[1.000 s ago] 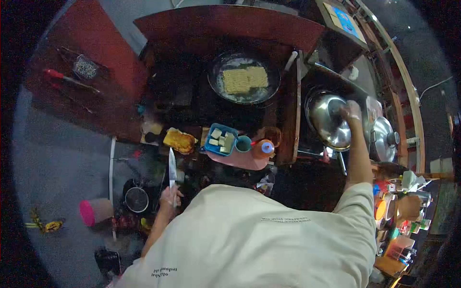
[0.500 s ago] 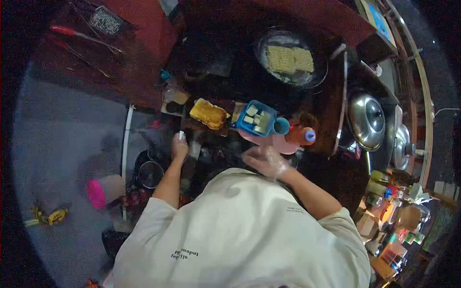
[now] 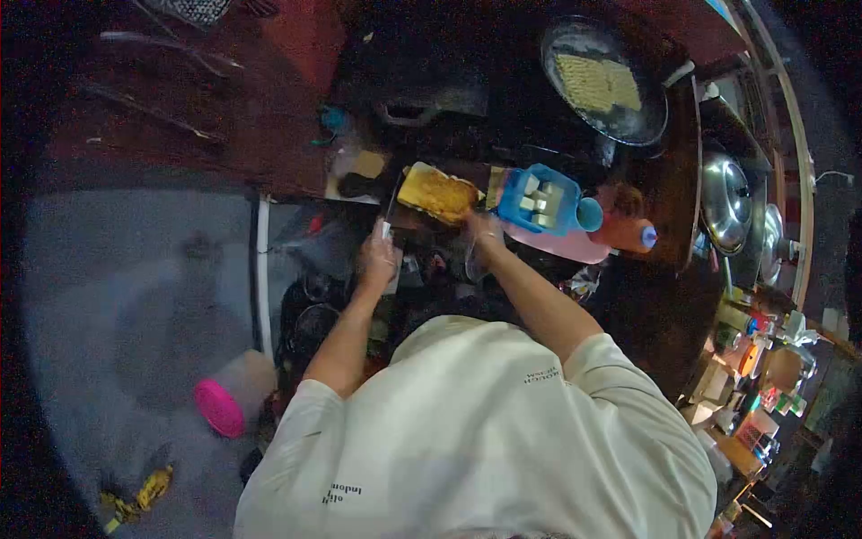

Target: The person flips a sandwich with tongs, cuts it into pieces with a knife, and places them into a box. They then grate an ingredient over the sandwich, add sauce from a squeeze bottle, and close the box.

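Note:
A golden-brown slab of toasted bread (image 3: pixel 442 194) lies on the counter in front of me. My left hand (image 3: pixel 378 258) is closed around the white handle of a thin-bladed knife (image 3: pixel 393 199), its blade standing along the bread's left end. At the opposite end, my right hand (image 3: pixel 485 234), in a clear plastic glove, has its fingertips on the bread and grips it; the fingers are partly blurred. Just right of that hand sits a blue container (image 3: pixel 514 205) holding several pale blocks (image 3: pixel 542 203).
Beside the container stand a teal cup (image 3: pixel 589 214) and an orange bottle (image 3: pixel 636 235). A pan (image 3: pixel 575 121) with noodle blocks (image 3: pixel 600 83) is at the back right. Metal lids (image 3: pixel 725 202) lie farther right. A pink-lidded tub (image 3: pixel 220 406) stands low on the left.
My right hand has moved from below the blue container over to the bread's right end. My left hand has brought the knife up to its left end. The view has shifted.

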`<state>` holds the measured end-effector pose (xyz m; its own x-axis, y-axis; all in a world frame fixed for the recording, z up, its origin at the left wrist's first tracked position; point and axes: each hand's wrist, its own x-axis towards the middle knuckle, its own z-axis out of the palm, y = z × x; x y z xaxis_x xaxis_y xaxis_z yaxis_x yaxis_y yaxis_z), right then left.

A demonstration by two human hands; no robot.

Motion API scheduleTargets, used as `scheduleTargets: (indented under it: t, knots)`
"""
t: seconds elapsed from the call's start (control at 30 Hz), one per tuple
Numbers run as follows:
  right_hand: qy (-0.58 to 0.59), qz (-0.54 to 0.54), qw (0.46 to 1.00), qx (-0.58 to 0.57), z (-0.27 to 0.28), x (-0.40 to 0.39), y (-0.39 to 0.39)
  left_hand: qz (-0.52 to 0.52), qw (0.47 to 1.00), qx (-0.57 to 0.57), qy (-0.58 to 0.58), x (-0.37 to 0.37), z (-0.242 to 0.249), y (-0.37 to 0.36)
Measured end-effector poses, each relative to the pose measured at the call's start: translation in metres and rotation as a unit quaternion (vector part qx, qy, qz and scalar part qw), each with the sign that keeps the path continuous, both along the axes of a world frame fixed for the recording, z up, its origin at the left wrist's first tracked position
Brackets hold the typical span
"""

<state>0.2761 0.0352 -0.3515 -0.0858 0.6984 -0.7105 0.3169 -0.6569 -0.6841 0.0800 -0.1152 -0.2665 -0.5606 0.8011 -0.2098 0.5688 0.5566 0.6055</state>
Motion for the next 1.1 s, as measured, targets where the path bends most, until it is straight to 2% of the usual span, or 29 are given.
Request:
scheduleTargets:
  t: [0.03, 0.07, 0.17, 0.2, 0.23, 0.3, 0.37, 0.43, 0.5, 0.53, 0.6, 0.63, 0.7, 0.8, 0.83, 0.9, 0.97, 1.0, 1.1]
  knots:
    - [0.022, 0.0, 1.0, 0.02, 0.007, -0.001, 0.001, -0.021, 1.0, -0.008, 0.0, 0.002, 0.012, 0.002]
    - [-0.119, 0.077, 0.985, 0.099, 0.015, 0.001, 0.007, -0.007, 0.994, -0.111, -0.014, 0.004, 0.023, 0.007]
    - [-0.167, 0.128, 0.967, 0.146, 0.075, -0.004, 0.017, -0.058, 0.996, -0.063, 0.033, 0.002, 0.019, -0.004]
    - [-0.087, 0.156, 0.97, 0.164, 0.07, 0.005, 0.022, -0.058, 0.996, -0.054, 0.034, -0.003, 0.005, -0.009]
    - [-0.086, 0.157, 0.97, 0.166, 0.062, 0.005, 0.023, -0.056, 0.996, -0.052, 0.034, -0.004, 0.01, -0.011]
    - [-0.174, 0.184, 0.949, 0.188, 0.049, 0.005, 0.029, 0.013, 0.997, -0.048, -0.062, -0.001, 0.027, -0.017]
    - [-0.162, 0.2, 0.952, 0.166, 0.045, 0.01, 0.032, -0.01, 0.998, -0.053, -0.036, 0.005, 0.052, -0.015]
    - [-0.149, 0.215, 0.955, 0.141, 0.028, 0.018, 0.032, -0.032, 0.998, -0.059, -0.009, 0.013, 0.056, -0.012]
    - [-0.181, 0.28, 0.89, 0.311, 0.001, 0.024, 0.028, -0.098, 0.992, -0.011, 0.074, 0.021, 0.051, -0.002]
    - [-0.181, 0.279, 0.891, 0.31, 0.005, 0.021, 0.03, -0.117, 0.989, -0.069, 0.052, 0.025, 0.071, 0.01]
    - [-0.164, 0.2, 0.96, 0.104, 0.014, 0.01, 0.036, -0.134, 0.983, -0.1, 0.073, 0.031, 0.079, 0.025]
    - [-0.164, 0.2, 0.96, 0.103, 0.022, 0.008, 0.034, -0.148, 0.976, -0.131, 0.093, 0.033, 0.081, 0.029]
    - [-0.185, 0.244, 0.933, 0.188, 0.03, 0.008, 0.033, -0.143, 0.975, -0.143, 0.095, 0.036, 0.082, 0.035]
    - [-0.177, 0.253, 0.942, 0.128, 0.035, 0.011, 0.038, -0.148, 0.969, -0.163, 0.11, 0.038, 0.08, 0.039]
    - [-0.175, 0.255, 0.943, 0.124, 0.04, 0.012, 0.034, -0.155, 0.965, -0.169, 0.123, 0.038, 0.079, 0.038]
    - [-0.124, 0.18, 0.962, 0.164, 0.051, 0.011, 0.028, -0.15, 0.97, -0.146, 0.12, 0.037, 0.077, 0.038]
    - [-0.14, 0.18, 0.961, 0.157, 0.061, 0.007, 0.029, -0.144, 0.975, -0.122, 0.116, 0.038, 0.075, 0.043]
    - [-0.156, 0.18, 0.959, 0.152, 0.062, 0.007, 0.03, -0.148, 0.969, -0.156, 0.122, 0.039, 0.076, 0.046]
    - [-0.176, 0.248, 0.938, 0.169, 0.026, 0.012, 0.037, -0.152, 0.956, -0.215, 0.128, 0.047, 0.092, 0.053]
